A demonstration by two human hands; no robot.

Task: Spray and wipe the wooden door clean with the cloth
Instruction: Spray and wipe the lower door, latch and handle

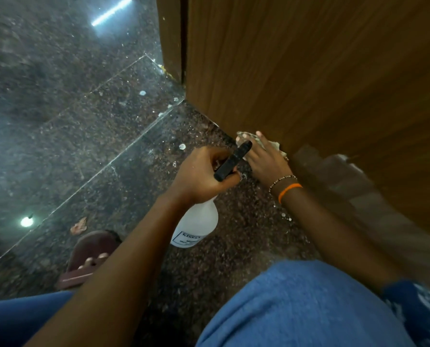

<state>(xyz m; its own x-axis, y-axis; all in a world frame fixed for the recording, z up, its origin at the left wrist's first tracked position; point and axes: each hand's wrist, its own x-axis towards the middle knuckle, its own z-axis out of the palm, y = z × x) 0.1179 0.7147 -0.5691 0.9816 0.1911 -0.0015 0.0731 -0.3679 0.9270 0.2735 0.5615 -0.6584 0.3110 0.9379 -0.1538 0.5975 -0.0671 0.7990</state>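
A person is crouching low at the foot of a wooden door (pixel 309 71), working on its bottom edge. The right hand (pixel 266 156) is pressing a pale cloth (pixel 244 135) against the door just above the dark stone floor (pixel 108 121), fingers spread flat to wipe. The left hand (pixel 201 174) is grasping a white spray bottle (pixel 198 224) by its black trigger head, nozzle pointing toward the door, seemingly keeping it ready for spraying.
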